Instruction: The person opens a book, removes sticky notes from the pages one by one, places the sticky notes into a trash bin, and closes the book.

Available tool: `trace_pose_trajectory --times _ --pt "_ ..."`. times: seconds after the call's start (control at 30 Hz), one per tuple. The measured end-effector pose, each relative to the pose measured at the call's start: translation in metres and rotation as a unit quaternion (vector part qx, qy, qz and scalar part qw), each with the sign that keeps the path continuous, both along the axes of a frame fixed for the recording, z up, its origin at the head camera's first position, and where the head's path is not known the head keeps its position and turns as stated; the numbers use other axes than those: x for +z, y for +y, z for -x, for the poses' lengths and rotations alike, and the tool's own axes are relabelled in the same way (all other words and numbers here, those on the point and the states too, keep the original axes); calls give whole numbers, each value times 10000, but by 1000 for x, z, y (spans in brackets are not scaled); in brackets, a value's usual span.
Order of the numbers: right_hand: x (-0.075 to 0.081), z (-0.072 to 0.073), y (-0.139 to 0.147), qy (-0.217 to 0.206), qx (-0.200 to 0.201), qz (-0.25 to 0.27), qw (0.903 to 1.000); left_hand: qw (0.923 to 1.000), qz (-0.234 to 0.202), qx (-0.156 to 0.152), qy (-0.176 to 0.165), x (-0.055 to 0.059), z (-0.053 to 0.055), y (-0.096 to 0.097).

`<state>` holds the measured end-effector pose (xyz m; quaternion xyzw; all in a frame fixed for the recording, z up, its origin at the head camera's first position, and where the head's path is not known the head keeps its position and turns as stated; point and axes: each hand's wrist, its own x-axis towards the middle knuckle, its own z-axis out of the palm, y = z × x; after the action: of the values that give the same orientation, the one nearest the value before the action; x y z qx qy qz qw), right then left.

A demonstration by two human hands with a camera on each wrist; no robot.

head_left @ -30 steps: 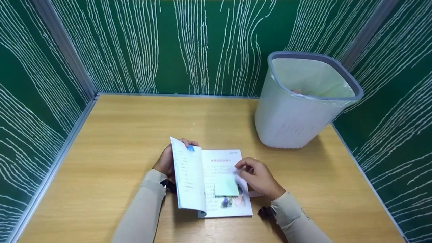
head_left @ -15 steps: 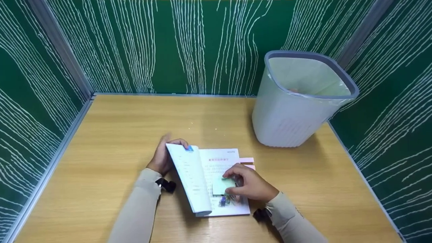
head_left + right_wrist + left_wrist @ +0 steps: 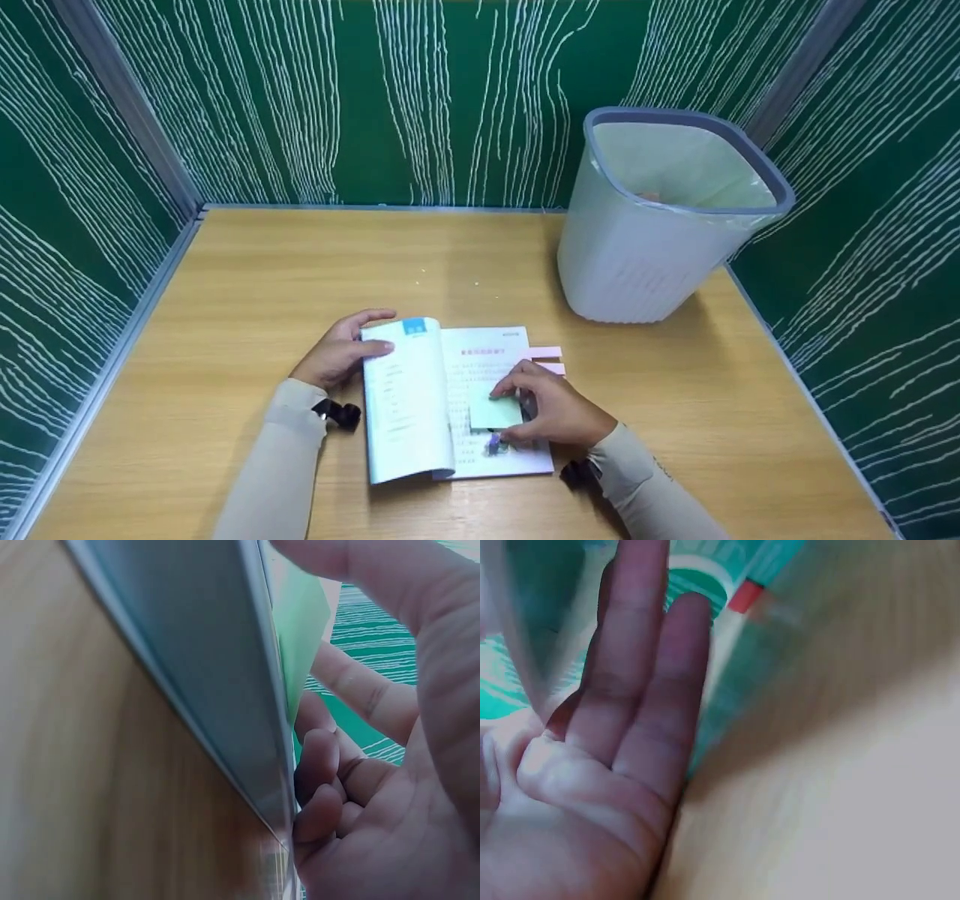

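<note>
An open book [image 3: 409, 420] lies on the table, its left part lifted and bowed. My left hand [image 3: 337, 352] holds that part at its upper left edge, thumb on the page and fingers behind; two of them show stretched out under the cover in the left wrist view. A light green sticky note [image 3: 491, 412] sits on the right-hand page, over printed text and a picture. My right hand [image 3: 559, 409] has thumb and index finger at the note's edges, pinching it. In the right wrist view the note [image 3: 300, 634] stands slightly bent beside the thumb, other fingers curled against the book.
Two pink paper tabs [image 3: 546, 352] stick out of the book's right edge. A white bin [image 3: 637, 255] with a grey rim and a liner stands at the back right. Tiny white scraps dot the table [image 3: 300, 262]. Green panels with white lines [image 3: 375, 97] enclose it.
My left hand has shifted left, lowering the left pages and bringing its thumb onto the page front. My right hand has moved from the page's right side onto the green note, uncovering the pink tabs.
</note>
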<state>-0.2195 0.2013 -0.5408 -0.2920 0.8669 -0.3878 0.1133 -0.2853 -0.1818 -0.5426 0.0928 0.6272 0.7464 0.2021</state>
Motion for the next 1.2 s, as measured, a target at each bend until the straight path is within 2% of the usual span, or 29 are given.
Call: trace_pose_trajectory --times 0.17,0.4,0.53,0.8,0.93,1.2 --pt "-2 4 2 40 87 201 9998 9995 -297 58 76 -5 3 -2" --pt "-5 5 3 -244 49 658 9975 9980 -359 510 -45 -13 3 2" --pt "-5 5 5 -259 48 858 9960 9984 -334 447 -35 -14 4 3" --pt "-10 5 3 -85 138 1315 9912 9992 -199 280 212 -13 5 -1" --pt "-10 5 3 -223 57 1264 9917 9991 -214 292 212 -12 5 0" --pt "-8 6 4 -170 -77 1057 9942 9986 -414 272 201 -13 3 1"
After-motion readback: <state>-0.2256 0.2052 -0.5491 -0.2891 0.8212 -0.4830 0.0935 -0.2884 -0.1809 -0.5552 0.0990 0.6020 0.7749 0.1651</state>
